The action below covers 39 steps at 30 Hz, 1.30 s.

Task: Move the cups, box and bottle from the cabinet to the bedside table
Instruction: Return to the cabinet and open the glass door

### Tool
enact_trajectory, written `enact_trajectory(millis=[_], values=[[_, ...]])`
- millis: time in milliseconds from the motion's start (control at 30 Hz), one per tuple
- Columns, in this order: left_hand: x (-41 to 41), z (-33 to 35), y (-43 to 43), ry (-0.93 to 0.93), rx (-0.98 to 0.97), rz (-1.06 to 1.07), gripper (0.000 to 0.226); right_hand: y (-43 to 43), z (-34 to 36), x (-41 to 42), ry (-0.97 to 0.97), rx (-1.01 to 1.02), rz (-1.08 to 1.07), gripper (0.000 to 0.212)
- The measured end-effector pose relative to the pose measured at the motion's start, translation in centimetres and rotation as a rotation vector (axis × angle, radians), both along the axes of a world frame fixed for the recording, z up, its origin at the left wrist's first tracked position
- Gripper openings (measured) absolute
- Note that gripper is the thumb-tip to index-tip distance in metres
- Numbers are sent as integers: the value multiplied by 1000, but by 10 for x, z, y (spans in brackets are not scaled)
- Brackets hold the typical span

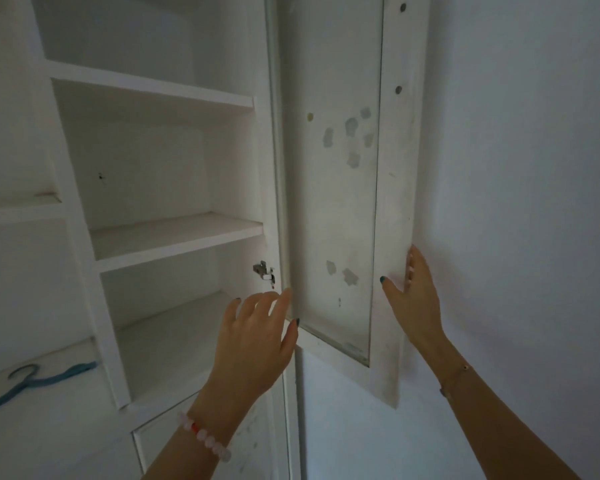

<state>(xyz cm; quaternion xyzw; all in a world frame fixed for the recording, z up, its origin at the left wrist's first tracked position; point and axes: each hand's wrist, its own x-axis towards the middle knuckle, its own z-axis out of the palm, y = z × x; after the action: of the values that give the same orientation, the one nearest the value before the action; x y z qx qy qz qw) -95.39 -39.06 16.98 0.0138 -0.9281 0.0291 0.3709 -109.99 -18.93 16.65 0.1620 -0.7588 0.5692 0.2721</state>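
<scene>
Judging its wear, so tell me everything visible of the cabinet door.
The door is white, seemingly painted wood: a frame round a recessed panel with grey patches. It is swung open rightward near the wall, hinge at its left edge. The right hand grips its outer edge; the left hand spreads open by the hinge side.

Open cabinet door (pixel 336 202) swung wide right, free edge close to the wall (pixel 516 202). Right hand (pixel 409 299) fills the slim gap there, gripping that edge. Shelf bays (pixel 174 237) open frontward; left hand (pixel 253 337) spread before the lower one. Hinge (pixel 264 271) juts from right side panel. Blue hanger (pixel 25 382) on left ledge (pixel 66 414).
</scene>
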Motion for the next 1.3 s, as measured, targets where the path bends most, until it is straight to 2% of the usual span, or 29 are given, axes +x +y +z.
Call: enact_trajectory(millis=[133,300,467,667,833,967,1133,1300], values=[[6,-2,-11,4,15,33,47,-6,-5,9,35,-31,-25,66],[23,-4,-30,2,18,107,47,-30,-13,45,204,-30,-30,59],[52,-12,-48,-2,27,177,46,-71,-22,83,322,-14,36,60],[103,-18,-77,-12,34,295,46,-138,-35,126,354,-14,190,63],[151,-21,-102,-17,34,424,48,-201,-37,142,386,191,377,68],[182,-24,-120,-23,46,517,47,-253,-31,140,420,483,519,66],[205,-29,-129,-41,62,592,48,-301,-29,122,491,744,468,75],[214,-35,-139,-68,68,636,49,-319,-38,113,520,889,408,103]])
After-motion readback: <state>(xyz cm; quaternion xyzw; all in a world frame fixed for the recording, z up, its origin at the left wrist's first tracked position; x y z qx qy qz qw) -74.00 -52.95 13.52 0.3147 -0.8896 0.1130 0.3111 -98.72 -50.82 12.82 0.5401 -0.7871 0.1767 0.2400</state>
